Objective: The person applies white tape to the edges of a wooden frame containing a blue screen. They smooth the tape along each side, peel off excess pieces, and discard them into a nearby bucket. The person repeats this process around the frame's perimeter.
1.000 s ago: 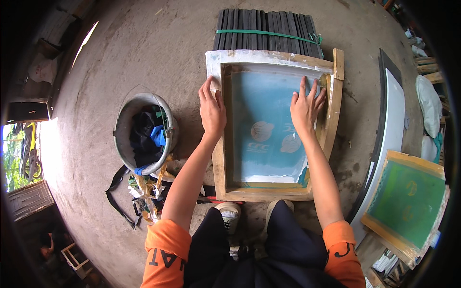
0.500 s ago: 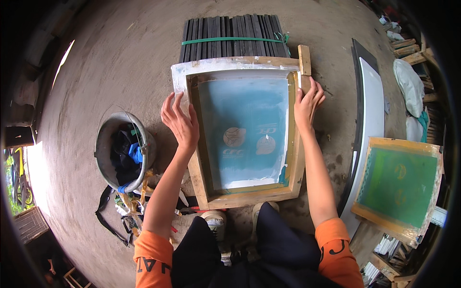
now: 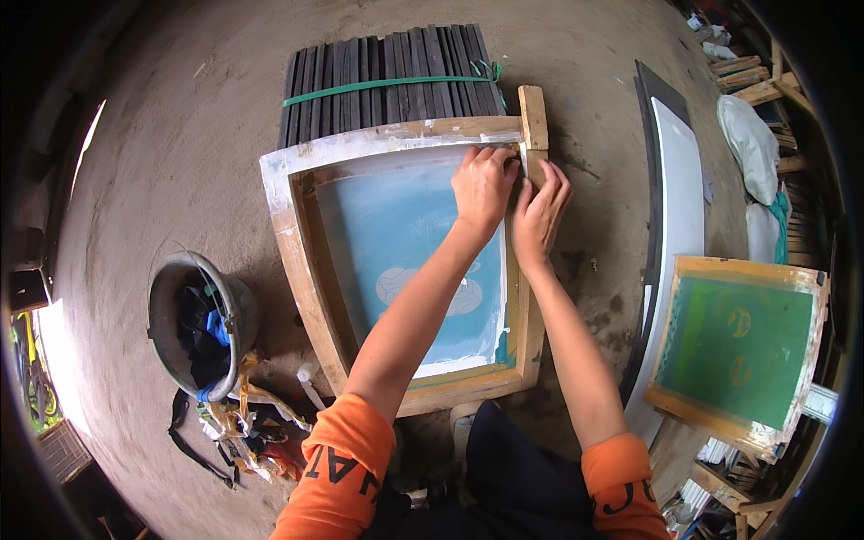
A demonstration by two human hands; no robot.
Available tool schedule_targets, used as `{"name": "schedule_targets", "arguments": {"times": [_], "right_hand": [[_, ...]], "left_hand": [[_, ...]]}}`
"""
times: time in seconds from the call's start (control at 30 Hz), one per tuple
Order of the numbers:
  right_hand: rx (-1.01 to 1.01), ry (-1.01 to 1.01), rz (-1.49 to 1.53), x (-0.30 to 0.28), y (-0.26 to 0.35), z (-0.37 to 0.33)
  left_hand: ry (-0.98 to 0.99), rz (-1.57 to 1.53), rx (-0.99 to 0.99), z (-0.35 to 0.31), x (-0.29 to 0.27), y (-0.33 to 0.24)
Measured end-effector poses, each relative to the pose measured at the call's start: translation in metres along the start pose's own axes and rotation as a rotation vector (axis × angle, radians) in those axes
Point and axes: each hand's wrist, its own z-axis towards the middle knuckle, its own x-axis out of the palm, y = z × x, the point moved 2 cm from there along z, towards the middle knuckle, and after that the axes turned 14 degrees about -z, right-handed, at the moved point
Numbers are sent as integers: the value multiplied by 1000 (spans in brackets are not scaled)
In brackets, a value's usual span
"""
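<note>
A screen printing frame point(image 3: 301, 236) of wood, with blue mesh and pale printed shapes, lies in front of me. It leans its far end on a bundle of dark slats point(image 3: 387, 67). My left hand point(image 3: 481, 187) reaches across the mesh to the frame's far right inner corner. Its fingers are pinched together there, and what they hold is hidden. At the same corner, my right hand point(image 3: 538, 216) has its thumb on the right rail and its fingers bent over the outer side. A small wooden block point(image 3: 533, 117) sticks up at that corner, beside a white strip.
A metal bucket point(image 3: 236, 306) with dark and blue cloth stands at left, scraps of tape point(image 3: 243, 432) beside it. Rightward are a long white board point(image 3: 677, 189), a green screen frame point(image 3: 661, 396) and white sacks point(image 3: 749, 148). Green strapping point(image 3: 387, 84) binds the slats.
My left hand has left the frame's left rail and crossed to the far right corner, its fingers now pinched. My right hand has closed in on the right rail. The whole view has shifted.
</note>
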Motion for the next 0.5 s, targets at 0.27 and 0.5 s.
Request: {"name": "schedule_targets", "arguments": {"times": [0.27,0.5], "right_hand": [[35,2,54,1,-1,0],[36,-11,60,3,1,-1]], "left_hand": [[-47,46,107,1,7,1],[1,-91,-54,-1,11,3]]}}
